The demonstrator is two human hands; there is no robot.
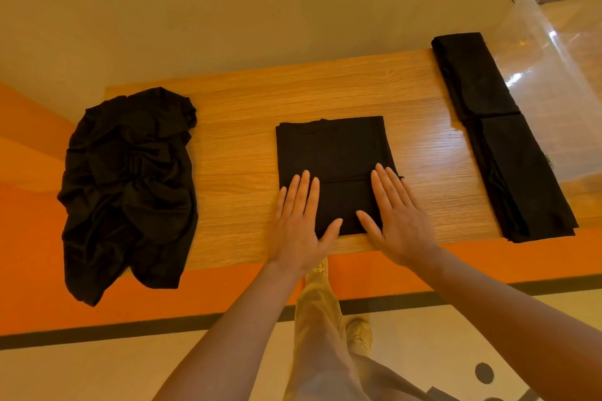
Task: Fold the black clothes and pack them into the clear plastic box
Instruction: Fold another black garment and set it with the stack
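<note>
A black garment folded into a rectangle (332, 150) lies in the middle of the wooden table (241, 153). My left hand (298, 221) presses flat on its near left corner, fingers straight. My right hand (395, 215) presses flat on its near right part, fingers spread. A crumpled heap of black clothes (128, 185) lies at the table's left end and hangs over the front edge. Two folded black garments (501, 137) lie end to end along the right side. The clear plastic box (560, 75) stands at the far right, beside those folded pieces.
The table's front edge runs just under my wrists. Below it are an orange floor strip (32, 270), a dark line and pale flooring. My legs and shoes (325, 319) show under the table edge. A plain wall rises behind the table.
</note>
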